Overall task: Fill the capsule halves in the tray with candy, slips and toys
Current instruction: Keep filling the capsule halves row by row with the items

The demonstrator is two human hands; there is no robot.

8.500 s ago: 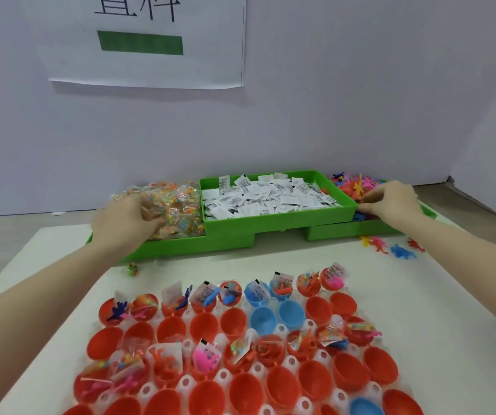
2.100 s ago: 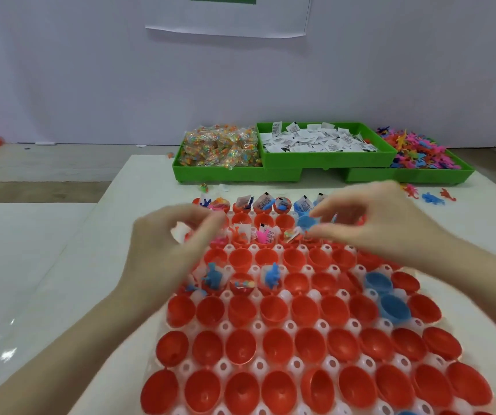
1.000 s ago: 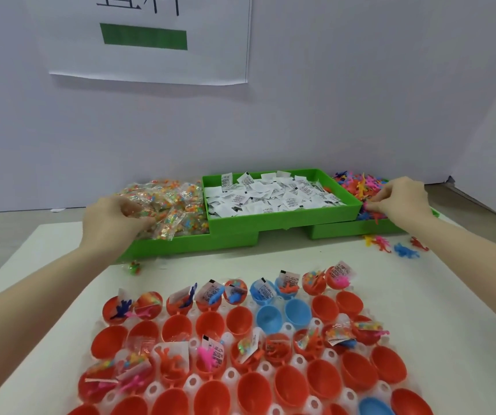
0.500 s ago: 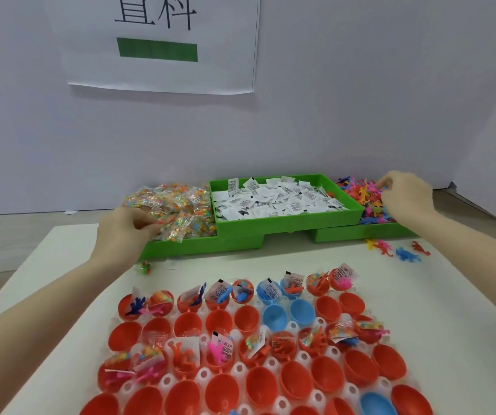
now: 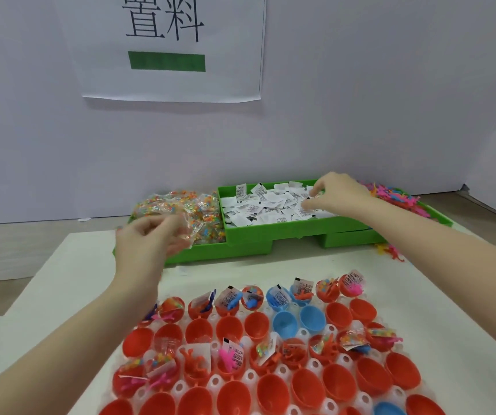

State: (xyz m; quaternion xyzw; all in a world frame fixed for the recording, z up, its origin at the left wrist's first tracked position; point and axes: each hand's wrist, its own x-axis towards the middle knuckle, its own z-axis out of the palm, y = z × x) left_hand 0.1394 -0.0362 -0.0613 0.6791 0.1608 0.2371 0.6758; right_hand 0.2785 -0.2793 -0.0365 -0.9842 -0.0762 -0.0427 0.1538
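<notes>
A white tray (image 5: 304, 333) holds red and blue capsule halves. Its far row and third row hold candy, slips and toys, and the second row and near rows are bare. My left hand (image 5: 146, 239), blurred, hovers in front of the candy bin (image 5: 205, 255) and grips a clear candy packet (image 5: 184, 232). My right hand (image 5: 338, 193) reaches over the middle green bin (image 5: 270, 232), its thumb and fingers pinching a white paper slip (image 5: 306, 205) in the pile. Colourful toys (image 5: 393, 196) fill the right bin behind that wrist.
The three green bins stand in a row at the table's far edge against a white wall with a printed sign (image 5: 175, 46). A few loose orange toys (image 5: 390, 252) lie on the white tabletop right of the bins.
My right hand left the toy bin and moved left onto the slips. My left hand lifted out of the candy bin towards me with a packet. The camera tilted and moved closer.
</notes>
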